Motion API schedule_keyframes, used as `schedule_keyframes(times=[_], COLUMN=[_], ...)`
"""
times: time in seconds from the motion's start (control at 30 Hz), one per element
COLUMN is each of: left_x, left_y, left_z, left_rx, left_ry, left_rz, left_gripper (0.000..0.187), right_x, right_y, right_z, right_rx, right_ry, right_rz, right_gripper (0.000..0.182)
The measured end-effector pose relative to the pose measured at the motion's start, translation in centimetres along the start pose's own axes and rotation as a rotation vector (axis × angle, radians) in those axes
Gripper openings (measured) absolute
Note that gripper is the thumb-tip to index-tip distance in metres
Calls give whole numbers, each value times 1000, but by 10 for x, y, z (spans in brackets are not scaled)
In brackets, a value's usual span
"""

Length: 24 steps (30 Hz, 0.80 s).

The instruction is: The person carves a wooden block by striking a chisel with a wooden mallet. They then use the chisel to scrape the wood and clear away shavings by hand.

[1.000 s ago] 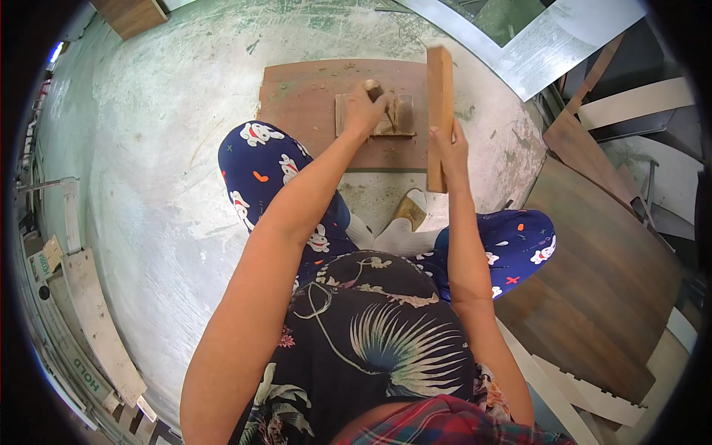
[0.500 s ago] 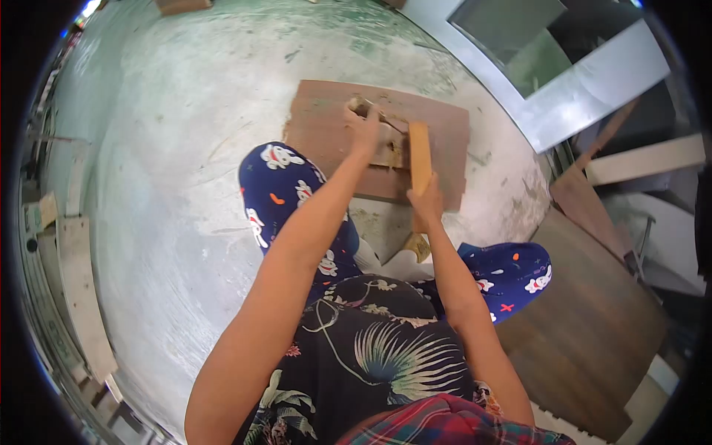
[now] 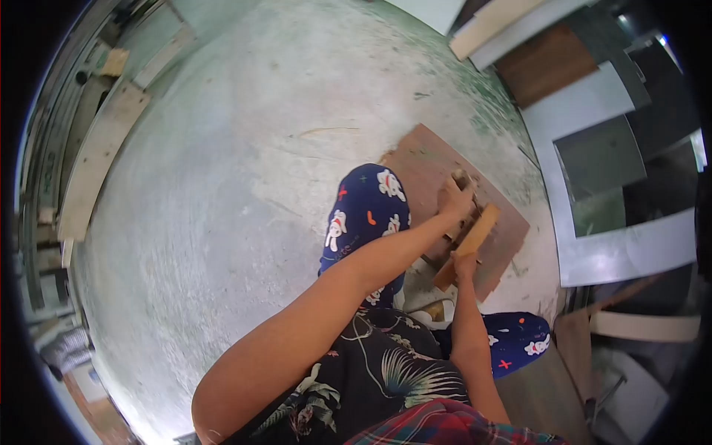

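Note:
My left hand (image 3: 452, 199) is closed around a short brown handle (image 3: 461, 179), with a thin dark shaft partly showing; its exact kind is hidden by the fingers. In my right hand (image 3: 465, 264) is a flat yellowish wooden bar (image 3: 480, 226), gripped near its lower end and held tilted just right of the left hand. Beneath both hands a reddish-brown board (image 3: 424, 159) lies on the floor. On it, a smaller wooden piece is mostly covered by my hands and the bar.
My bent knee in blue patterned trousers (image 3: 368, 200) is beside the board. A light-grey frame panel (image 3: 586, 263) and dark sheets stand at the right. Long planks (image 3: 104, 163) line the left side. Pale, scuffed concrete floor (image 3: 222, 170) spreads between.
The view has turned left, so the board and both hands appear farther right and rotated. Both hands keep hold of the same things; the wooden bar now leans more.

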State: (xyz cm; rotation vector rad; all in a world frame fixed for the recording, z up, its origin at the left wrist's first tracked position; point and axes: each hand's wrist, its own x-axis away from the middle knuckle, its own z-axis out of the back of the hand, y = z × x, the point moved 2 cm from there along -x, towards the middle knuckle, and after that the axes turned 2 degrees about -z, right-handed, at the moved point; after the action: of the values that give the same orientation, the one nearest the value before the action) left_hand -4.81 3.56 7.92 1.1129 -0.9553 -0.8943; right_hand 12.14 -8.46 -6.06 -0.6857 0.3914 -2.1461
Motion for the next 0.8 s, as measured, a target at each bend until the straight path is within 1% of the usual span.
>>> schedule_keyframes(times=[0.03,0.07,0.13,0.2,0.23,0.27,0.3,0.33,0.4,0.43,0.53,0.63,0.73,0.8], left_x=[-5,-11,-35,-52,6,4,5,5,6,7,12,17,15,10], left_y=[-28,-37,-45,-41,-10,-12,-14,-3,-2,-4,-8,-3,2,1], left_z=[-7,-5,4,15,15,9,8,18,28,30,34,41,43,41], left_rx=[-26,-28,-108,-156,-58,-54,-62,-107,-104,-104,-114,-82,-82,-87], left_ry=[6,19,29,36,62,86,109,53,45,36,97,75,88,85], left_rz=[59,57,53,34,-47,-76,-102,-26,-45,-51,-148,-142,-173,-173], left_gripper=[54,55,56,56,56,56,56,55,54,53,51,50,50,49], right_x=[-3,-10,-31,-32,-2,0,2,2,-24,-27,-15,-17,-17,-26], right_y=[19,21,5,-20,-3,-6,-3,-5,24,22,9,10,-5,-10], right_z=[-16,-24,-50,-56,9,16,18,17,-7,-10,5,5,15,21], right_rx=[33,25,-28,-107,-107,-61,-20,17,-35,-61,-126,-240,-348,-485], right_ry=[-64,-109,-182,-208,-116,-95,-83,-76,-46,-31,-123,-56,4,-76], right_rz=[-49,-41,-2,-104,-97,-77,-62,-48,19,46,-63,-71,33,21], right_gripper=[72,74,78,85,88,91,94,97,101,103,98,82,59,52])
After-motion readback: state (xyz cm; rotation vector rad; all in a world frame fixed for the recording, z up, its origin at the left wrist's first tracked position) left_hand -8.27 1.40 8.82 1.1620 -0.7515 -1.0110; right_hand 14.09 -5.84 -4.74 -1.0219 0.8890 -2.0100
